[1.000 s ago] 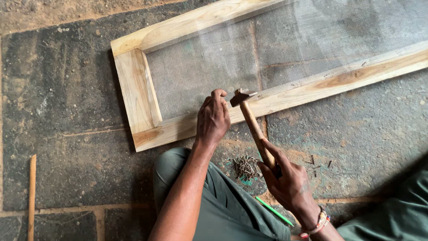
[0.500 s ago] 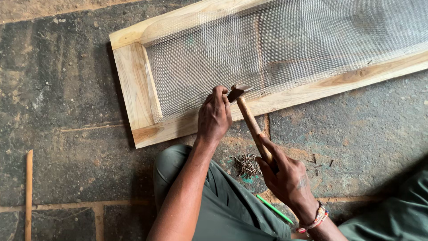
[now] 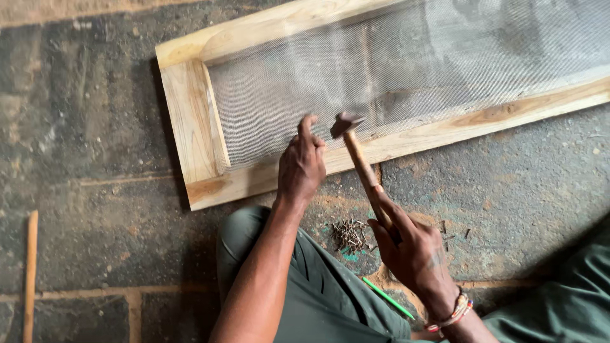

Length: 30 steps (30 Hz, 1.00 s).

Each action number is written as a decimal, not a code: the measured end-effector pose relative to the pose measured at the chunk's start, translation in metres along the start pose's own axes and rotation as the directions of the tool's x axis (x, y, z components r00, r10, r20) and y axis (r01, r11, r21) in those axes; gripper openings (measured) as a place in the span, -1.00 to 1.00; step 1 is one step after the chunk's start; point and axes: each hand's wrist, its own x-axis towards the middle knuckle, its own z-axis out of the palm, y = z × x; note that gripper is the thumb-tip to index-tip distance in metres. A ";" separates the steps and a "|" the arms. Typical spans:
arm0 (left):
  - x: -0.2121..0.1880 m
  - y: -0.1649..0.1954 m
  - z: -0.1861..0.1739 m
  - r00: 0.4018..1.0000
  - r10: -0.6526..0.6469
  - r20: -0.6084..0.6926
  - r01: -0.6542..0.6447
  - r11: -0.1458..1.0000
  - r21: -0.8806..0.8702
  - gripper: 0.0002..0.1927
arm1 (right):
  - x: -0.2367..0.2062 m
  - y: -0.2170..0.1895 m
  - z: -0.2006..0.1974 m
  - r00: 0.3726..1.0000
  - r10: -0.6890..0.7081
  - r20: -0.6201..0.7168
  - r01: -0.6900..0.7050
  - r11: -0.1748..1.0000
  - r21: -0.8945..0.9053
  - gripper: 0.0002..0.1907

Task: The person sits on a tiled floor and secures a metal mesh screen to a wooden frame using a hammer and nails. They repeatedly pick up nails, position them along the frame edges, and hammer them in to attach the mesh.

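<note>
Carpentry wkshop: wood frame w/ mesh, nail pile

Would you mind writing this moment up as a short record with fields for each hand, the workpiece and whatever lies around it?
Left hand: rests on the near rail of the wooden frame, fingertips pinched as if on a nail, too small to see.
Right hand: grips the hammer by its wooden handle, head raised beside the left fingers.
Workpiece: frame with wire mesh stretched across it, flat on the stone floor.
Nearby: pile of nails, green pencil, thin wooden stick.
</note>
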 end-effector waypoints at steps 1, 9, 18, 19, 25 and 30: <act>0.001 0.000 -0.002 1.000 -0.019 -0.007 0.019 1.000 -0.018 -0.51 | -0.002 0.000 0.001 0.998 -0.031 -0.049 0.032 0.999 0.009 -0.46; 0.004 0.005 -0.008 0.995 -0.092 -0.032 0.092 0.996 0.015 -0.34 | -0.006 0.005 0.014 0.999 0.021 -0.033 -0.021 1.000 0.004 -0.48; 0.009 0.007 -0.012 0.983 -0.182 0.014 0.182 0.983 -0.002 -0.41 | -0.012 0.012 0.028 0.993 -0.074 -0.086 0.079 0.996 0.051 -0.51; 0.008 0.008 -0.012 0.983 -0.185 0.005 0.185 0.983 0.017 -0.45 | -0.013 0.012 0.027 0.972 -0.167 -0.166 0.181 0.981 0.069 -0.48; 0.007 0.006 -0.011 0.989 -0.147 -0.017 0.147 0.989 -0.003 -0.38 | -0.010 0.009 0.026 1.000 0.006 -0.021 -0.005 1.000 0.018 -0.45; 0.008 0.006 -0.013 0.984 -0.171 -0.037 0.171 0.985 -0.018 -0.35 | -0.007 0.005 0.022 1.000 0.020 0.018 -0.021 0.996 0.082 -0.47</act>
